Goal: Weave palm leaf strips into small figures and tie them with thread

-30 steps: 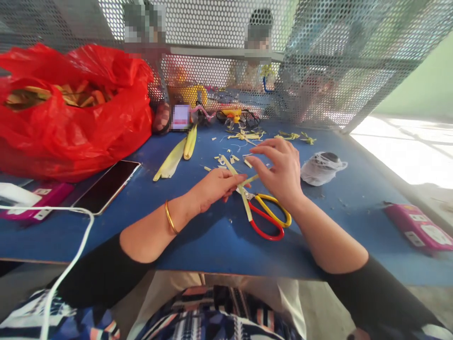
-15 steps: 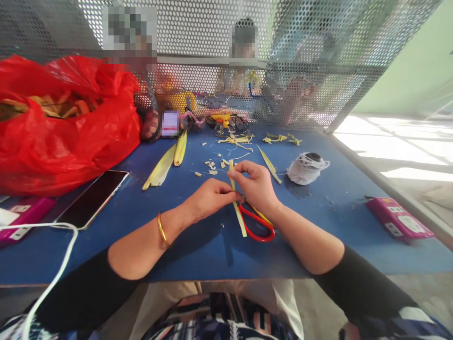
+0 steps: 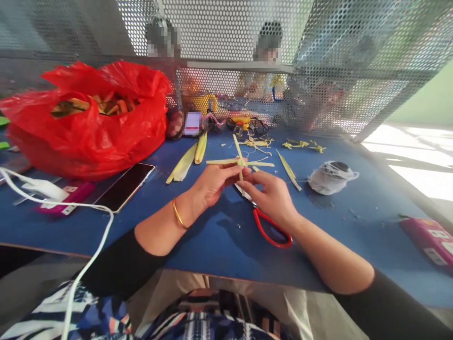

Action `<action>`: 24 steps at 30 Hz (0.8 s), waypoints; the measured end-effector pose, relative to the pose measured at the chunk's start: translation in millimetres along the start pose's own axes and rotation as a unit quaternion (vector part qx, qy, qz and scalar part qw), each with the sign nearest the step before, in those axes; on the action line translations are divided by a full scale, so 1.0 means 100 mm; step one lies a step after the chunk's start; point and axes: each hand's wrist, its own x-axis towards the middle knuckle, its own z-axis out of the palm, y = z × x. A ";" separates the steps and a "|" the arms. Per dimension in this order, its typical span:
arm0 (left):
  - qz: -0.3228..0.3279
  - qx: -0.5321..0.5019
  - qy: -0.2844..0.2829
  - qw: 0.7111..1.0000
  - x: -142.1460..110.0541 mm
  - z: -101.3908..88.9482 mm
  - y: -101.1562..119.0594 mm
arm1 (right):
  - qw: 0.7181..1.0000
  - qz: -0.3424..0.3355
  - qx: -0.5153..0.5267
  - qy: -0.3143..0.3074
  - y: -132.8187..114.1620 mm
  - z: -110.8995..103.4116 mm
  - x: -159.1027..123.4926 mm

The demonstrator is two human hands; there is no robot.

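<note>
Left hand [image 3: 211,183] pinches the strips [image 3: 241,162] beside their crossing, over the scissors [image 3: 259,225] (partly hidden), while right hand [image 3: 271,193] pinches their near end, the step apparently being folding or tightening, the next move calling for a steady central hold.

Free worktop [image 3: 373,245] right of my right hand [image 3: 267,196], between white bundle [image 3: 326,182] and magenta packet [image 3: 430,238]. Scissors [image 3: 257,222] under that hand; red bag [image 3: 134,130] blocks left, mesh panel [image 3: 226,33] ahead.
</note>
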 end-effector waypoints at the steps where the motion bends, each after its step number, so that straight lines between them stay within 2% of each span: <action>1: -0.003 -0.003 0.004 1.000 -0.01 0.02 -0.02 | 0.999 0.034 0.037 -0.016 0.02 0.04 0.00; 4: -0.003 -0.012 0.013 1.000 -0.02 0.05 -0.06 | 0.990 0.073 0.116 -0.026 0.05 0.11 0.01; 11: -0.010 -0.013 0.043 0.999 -0.02 0.06 -0.05 | 0.986 0.053 0.140 -0.067 0.02 0.05 0.01; 13: -0.011 -0.007 0.044 0.999 -0.02 0.05 -0.03 | 0.993 0.023 0.096 -0.063 0.02 0.02 0.01; 15: -0.014 0.006 0.043 0.999 -0.01 0.03 -0.01 | 0.999 -0.039 0.008 -0.003 0.01 -0.03 0.01; 17: -0.024 0.026 0.038 0.999 -0.02 0.01 0.02 | 0.986 -0.107 -0.100 0.085 0.02 -0.07 0.02; 19: -0.039 0.045 0.031 0.998 -0.03 0.01 0.04 | 0.964 -0.148 -0.179 0.126 0.04 -0.08 0.04; 20: -0.045 0.056 0.027 0.997 -0.04 0.01 0.04 | 0.961 -0.156 -0.197 0.117 0.06 -0.08 0.05; 24: -0.033 0.115 0.032 0.992 -0.05 0.04 -0.02 | 0.972 -0.135 -0.191 0.015 0.10 -0.03 0.05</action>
